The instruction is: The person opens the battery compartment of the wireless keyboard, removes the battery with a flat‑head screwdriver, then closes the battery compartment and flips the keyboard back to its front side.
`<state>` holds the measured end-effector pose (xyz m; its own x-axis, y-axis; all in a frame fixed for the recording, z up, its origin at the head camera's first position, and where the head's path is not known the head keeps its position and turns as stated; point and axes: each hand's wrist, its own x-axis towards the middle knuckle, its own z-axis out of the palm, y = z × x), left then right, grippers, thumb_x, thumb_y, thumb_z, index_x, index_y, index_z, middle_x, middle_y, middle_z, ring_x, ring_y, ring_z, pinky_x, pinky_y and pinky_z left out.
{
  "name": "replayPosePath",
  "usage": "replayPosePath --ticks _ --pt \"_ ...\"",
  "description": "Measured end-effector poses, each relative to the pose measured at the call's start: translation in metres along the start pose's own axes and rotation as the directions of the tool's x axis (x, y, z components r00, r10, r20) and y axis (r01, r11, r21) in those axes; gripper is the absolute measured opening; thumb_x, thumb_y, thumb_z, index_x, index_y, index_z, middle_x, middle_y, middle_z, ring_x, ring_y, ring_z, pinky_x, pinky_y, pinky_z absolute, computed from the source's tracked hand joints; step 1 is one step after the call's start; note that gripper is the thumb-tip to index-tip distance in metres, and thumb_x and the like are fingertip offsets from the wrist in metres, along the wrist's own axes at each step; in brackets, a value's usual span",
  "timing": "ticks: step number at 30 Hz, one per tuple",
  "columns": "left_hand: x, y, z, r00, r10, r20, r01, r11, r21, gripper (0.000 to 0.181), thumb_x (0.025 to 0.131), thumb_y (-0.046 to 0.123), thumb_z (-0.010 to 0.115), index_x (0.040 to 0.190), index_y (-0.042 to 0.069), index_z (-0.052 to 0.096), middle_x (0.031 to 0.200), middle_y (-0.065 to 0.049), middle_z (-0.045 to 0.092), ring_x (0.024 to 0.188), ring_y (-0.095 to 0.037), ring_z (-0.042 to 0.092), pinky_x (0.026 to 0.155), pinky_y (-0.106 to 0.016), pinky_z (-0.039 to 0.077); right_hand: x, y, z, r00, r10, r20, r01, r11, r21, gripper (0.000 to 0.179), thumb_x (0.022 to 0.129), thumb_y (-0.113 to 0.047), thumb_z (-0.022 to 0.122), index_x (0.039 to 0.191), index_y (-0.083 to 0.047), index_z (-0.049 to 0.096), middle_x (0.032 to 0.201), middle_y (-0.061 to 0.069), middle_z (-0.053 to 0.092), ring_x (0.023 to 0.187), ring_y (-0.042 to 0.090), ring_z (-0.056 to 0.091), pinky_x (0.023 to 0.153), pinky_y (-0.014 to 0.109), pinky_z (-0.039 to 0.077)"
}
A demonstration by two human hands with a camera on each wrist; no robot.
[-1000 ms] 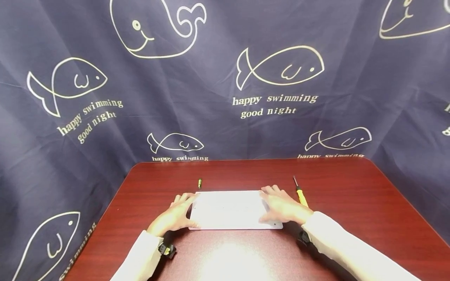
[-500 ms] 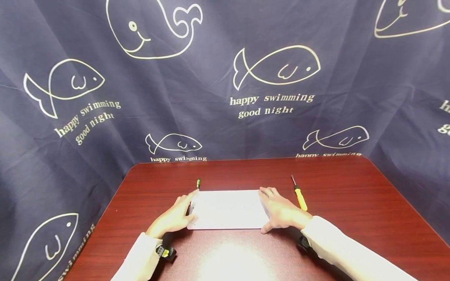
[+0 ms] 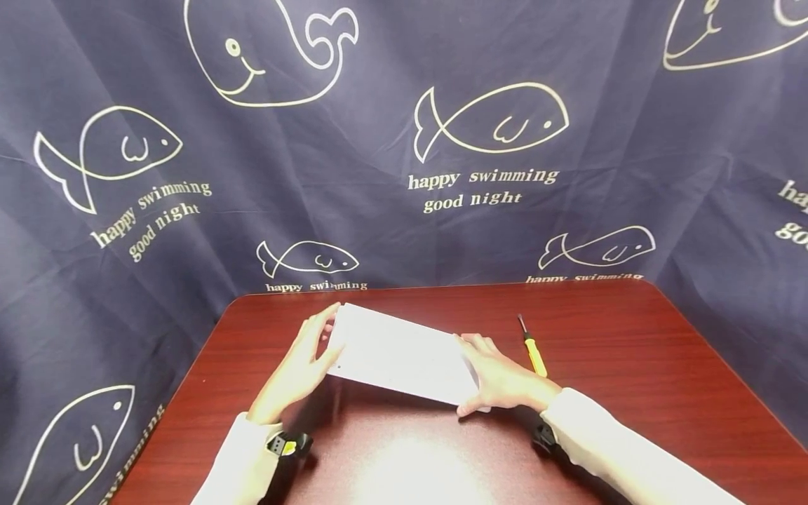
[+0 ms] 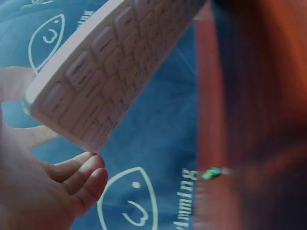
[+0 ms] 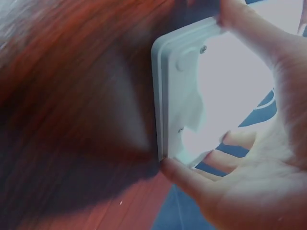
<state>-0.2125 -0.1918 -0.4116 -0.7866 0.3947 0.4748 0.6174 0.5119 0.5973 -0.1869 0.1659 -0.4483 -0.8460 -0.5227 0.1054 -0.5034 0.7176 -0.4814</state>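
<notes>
A white keyboard (image 3: 400,354) is tilted, its left end raised off the table and its pale back facing up in the head view. The left wrist view catches its keys (image 4: 108,67) on the underside. My left hand (image 3: 292,368) grips the raised left end between thumb and fingers. At the lower right end, my right hand (image 3: 508,379) holds the keyboard with the thumb along the near edge and fingers at the far one. Small screws (image 5: 203,49) show on the back in the right wrist view, where glare whitens much of it.
A yellow-handled screwdriver (image 3: 535,356) lies beyond the right hand on the reddish-brown table (image 3: 600,330). In the left wrist view a small green cylinder (image 4: 211,173) is on the table; the head view hides it. A dark fish-patterned curtain (image 3: 379,175) hangs behind.
The keyboard lay flat; now its left end has been lifted up and away by the left hand. The right hand shifted its thumb to the near edge and stays at the right end.
</notes>
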Motion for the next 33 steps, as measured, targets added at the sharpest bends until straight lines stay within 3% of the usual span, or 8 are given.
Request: replayPosePath --ticks 4,8,11,15,18,23,28,33 --pt "0.01 0.018 -0.013 0.993 0.097 -0.061 -0.099 0.995 -0.029 0.058 0.09 0.004 0.06 0.143 0.004 0.036 0.124 -0.014 0.049 0.105 -0.026 0.049 0.089 -0.034 0.038 0.006 -0.006 0.003 1.0 -0.011 -0.004 0.011 0.999 0.041 0.119 0.057 -0.041 0.089 0.147 0.002 0.023 0.142 0.022 0.028 0.126 0.035 0.033 0.097 0.049 0.037" --pt "0.022 0.048 -0.029 0.971 0.206 -0.121 -0.221 0.968 -0.121 0.054 0.088 -0.007 0.052 0.14 -0.005 0.036 0.126 -0.024 0.047 0.109 -0.034 0.048 0.092 -0.034 0.038 0.013 -0.016 0.01 1.0 -0.023 -0.014 0.024 0.995 0.1 0.12 0.058 -0.044 0.088 0.148 -0.001 0.02 0.144 0.018 0.027 0.129 0.031 0.032 0.099 0.047 0.035" --pt "0.031 0.062 -0.034 0.952 0.264 -0.155 -0.292 0.937 -0.191 0.048 0.096 0.009 0.046 0.14 -0.006 0.036 0.132 -0.024 0.044 0.113 -0.034 0.044 0.095 -0.034 0.036 0.019 -0.026 0.016 0.999 -0.029 -0.016 0.031 0.987 0.16 0.121 0.06 -0.046 0.086 0.149 -0.003 0.017 0.146 0.015 0.026 0.129 0.027 0.033 0.1 0.046 0.034" --pt "0.041 0.067 -0.031 0.93 0.32 -0.182 -0.358 0.901 -0.245 0.063 0.099 0.041 0.038 0.14 -0.006 0.035 0.136 -0.021 0.041 0.116 -0.031 0.041 0.095 -0.034 0.034 0.026 -0.038 0.024 0.999 -0.036 0.0 0.035 0.977 0.209 0.12 0.064 -0.047 0.084 0.15 -0.003 0.013 0.149 0.015 0.024 0.133 0.025 0.03 0.103 0.044 0.03" --pt "0.046 0.07 -0.025 0.917 0.347 -0.196 -0.389 0.887 -0.251 0.069 0.097 0.05 0.037 0.141 -0.005 0.036 0.136 -0.019 0.04 0.118 -0.03 0.039 0.095 -0.036 0.033 0.03 -0.045 0.03 0.999 -0.032 0.016 0.027 0.973 0.228 0.119 0.067 -0.047 0.082 0.151 -0.004 0.01 0.15 0.015 0.022 0.136 0.022 0.026 0.105 0.043 0.028" --pt "0.051 0.077 -0.016 0.898 0.375 -0.229 -0.419 0.888 -0.189 0.069 0.098 0.051 0.034 0.138 -0.005 0.04 0.14 -0.018 0.04 0.126 -0.032 0.036 0.102 -0.039 0.026 0.031 -0.048 0.036 0.999 -0.018 0.042 0.007 0.965 0.261 0.118 0.069 -0.05 0.08 0.152 -0.012 0.006 0.152 0.011 0.02 0.136 0.019 0.027 0.104 0.042 0.029" --pt "0.052 0.077 -0.009 0.902 0.371 -0.218 -0.411 0.895 -0.175 0.071 0.097 0.054 0.031 0.139 -0.003 0.04 0.144 -0.017 0.035 0.132 -0.033 0.029 0.106 -0.04 0.021 0.029 -0.045 0.032 0.994 -0.101 -0.042 0.109 0.949 0.295 0.112 0.072 -0.052 0.077 0.152 -0.012 0.011 0.148 0.011 0.026 0.131 0.025 0.036 0.101 0.042 0.034" --pt "0.053 0.076 -0.004 0.912 0.362 -0.195 -0.399 0.893 -0.208 0.076 0.095 0.06 0.031 0.142 0.0 0.037 0.147 -0.015 0.031 0.134 -0.033 0.027 0.106 -0.04 0.021 0.032 -0.048 0.024 0.97 -0.188 -0.156 0.239 0.864 0.443 0.1 0.077 -0.032 0.079 0.151 -0.012 0.015 0.147 0.01 0.026 0.131 0.03 0.037 0.101 0.046 0.033"
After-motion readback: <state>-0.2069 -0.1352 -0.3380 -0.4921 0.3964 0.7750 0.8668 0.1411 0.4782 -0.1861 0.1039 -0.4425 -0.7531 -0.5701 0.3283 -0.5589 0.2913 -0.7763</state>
